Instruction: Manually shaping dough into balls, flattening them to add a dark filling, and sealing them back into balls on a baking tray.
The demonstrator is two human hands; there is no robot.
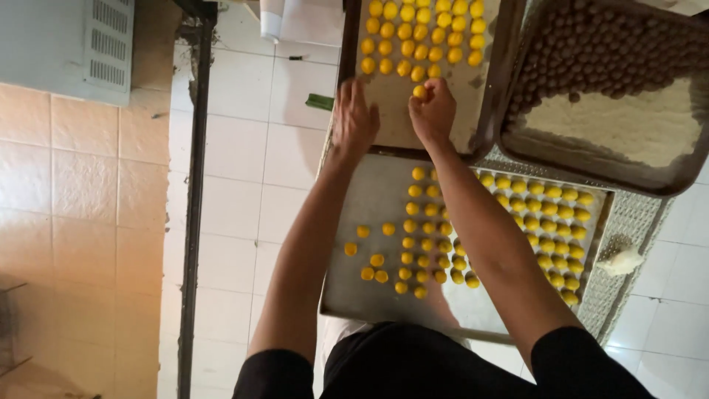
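Observation:
My right hand (434, 111) pinches a small yellow dough ball (419, 91) just below the rows of yellow balls (421, 33) on the far metal tray (391, 118). Beside it my left hand (353, 122) rests flat, fingers spread, on a bare part of that same tray. Under my forearms lies a nearer metal tray (362, 295) with many loose yellow balls (546, 222) in rough rows.
At the upper right a dark tray (517, 140) holds brown balls (605, 52) and pale crumbs (628, 122). A lump of pale dough (620, 260) lies on the mesh rack (635, 222). White floor tiles and a dark pole (193, 207) are at the left.

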